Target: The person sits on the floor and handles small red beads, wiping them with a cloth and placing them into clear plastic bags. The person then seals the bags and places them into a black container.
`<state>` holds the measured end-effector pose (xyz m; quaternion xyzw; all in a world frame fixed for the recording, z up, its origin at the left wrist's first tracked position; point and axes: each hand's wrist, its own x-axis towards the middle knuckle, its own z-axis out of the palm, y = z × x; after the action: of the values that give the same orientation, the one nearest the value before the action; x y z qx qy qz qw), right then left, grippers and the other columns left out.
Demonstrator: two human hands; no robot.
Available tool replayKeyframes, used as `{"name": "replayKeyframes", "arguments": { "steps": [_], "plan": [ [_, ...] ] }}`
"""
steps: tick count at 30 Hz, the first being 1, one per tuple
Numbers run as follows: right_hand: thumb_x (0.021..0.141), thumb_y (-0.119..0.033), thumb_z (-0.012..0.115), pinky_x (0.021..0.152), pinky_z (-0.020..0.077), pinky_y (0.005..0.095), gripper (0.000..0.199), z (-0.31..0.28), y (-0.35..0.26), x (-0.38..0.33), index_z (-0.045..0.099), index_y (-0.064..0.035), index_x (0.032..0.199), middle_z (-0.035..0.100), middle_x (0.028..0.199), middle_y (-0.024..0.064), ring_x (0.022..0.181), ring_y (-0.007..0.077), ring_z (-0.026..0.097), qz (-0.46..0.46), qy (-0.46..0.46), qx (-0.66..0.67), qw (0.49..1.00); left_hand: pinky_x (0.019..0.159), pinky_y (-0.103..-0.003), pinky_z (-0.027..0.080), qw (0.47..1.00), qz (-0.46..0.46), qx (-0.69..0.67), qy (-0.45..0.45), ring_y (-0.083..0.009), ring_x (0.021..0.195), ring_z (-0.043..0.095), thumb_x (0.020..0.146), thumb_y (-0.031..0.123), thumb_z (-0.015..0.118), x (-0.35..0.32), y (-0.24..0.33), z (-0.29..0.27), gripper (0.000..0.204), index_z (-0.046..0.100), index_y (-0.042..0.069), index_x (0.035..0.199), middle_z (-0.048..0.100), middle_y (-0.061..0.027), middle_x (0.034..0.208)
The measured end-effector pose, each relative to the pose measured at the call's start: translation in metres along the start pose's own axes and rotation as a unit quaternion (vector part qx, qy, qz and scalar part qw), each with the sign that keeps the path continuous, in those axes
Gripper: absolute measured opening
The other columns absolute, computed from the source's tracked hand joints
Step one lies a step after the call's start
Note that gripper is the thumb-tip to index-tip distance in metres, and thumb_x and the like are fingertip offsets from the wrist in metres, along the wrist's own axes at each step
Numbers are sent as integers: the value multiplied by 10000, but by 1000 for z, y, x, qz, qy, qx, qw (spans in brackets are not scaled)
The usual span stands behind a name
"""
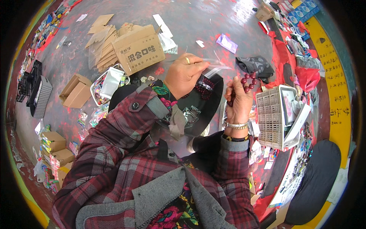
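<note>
My left hand (185,76) is closed in a pinch on a thin clear plastic bag (216,67), which stretches out to the right of its fingertips. In my right hand (241,102) is a string of dark red beads (254,81); part of it loops out past the fingers and part is hidden in the palm. Below and between the hands sits a black basin (209,116). Inside it lie more dark red beads (204,91) and several small clear packets (190,115). My left hand is above the basin's far left side, my right hand just beyond its right rim.
A cardboard box (139,51) stands far left beside flattened cardboard (103,47). An open carton (75,91) and a white basket (109,87) are at the left. To the right are a pale plastic crate (270,118), a dark folded bag (256,65) and a black stool seat (316,181).
</note>
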<state>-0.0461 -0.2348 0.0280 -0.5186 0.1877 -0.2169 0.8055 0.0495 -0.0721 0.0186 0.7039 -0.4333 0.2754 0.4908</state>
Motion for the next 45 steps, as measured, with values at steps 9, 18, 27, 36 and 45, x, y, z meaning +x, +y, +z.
{"name": "replayKeyframes", "arguments": {
  "steps": [9,18,27,36,45],
  "plan": [
    [854,-127,582,413,361,191,106,16,7,-10,557,-24,848,580,686,42,484,93,493,43,-3,73,996,732,-332,453,998,49,38,-34,-251,864,544,667,-49,623,-8,16,11,307,641,42,960,577,-65,903],
    [815,-24,572,728,428,217,72,-17,-12,9,620,-11,868,628,829,8,787,67,541,-104,-68,-234,964,789,-343,461,982,5,-107,-154,-292,936,562,682,-53,546,-18,19,18,311,610,2,982,586,-156,998],
    [814,-19,577,702,441,215,92,-34,-26,-2,597,-5,902,622,856,5,771,59,539,25,-291,-302,907,746,-263,470,929,-185,-221,-230,-165,992,534,718,120,708,-10,-5,11,563,480,45,1227,482,-97,1208],
    [806,-1,589,713,439,207,83,-36,-28,0,593,-9,889,608,830,-21,780,55,542,28,-313,-327,891,689,-218,451,754,-362,-419,-354,-91,816,540,731,66,691,-15,-12,17,181,564,31,856,577,-43,949],
    [785,-7,599,654,436,217,95,-32,-16,2,626,-19,875,598,735,-24,687,58,518,-32,-198,-336,920,718,-223,443,749,-394,-473,-247,-84,789,562,762,42,646,-19,-10,22,172,569,25,915,600,-25,874]
  ]
}}
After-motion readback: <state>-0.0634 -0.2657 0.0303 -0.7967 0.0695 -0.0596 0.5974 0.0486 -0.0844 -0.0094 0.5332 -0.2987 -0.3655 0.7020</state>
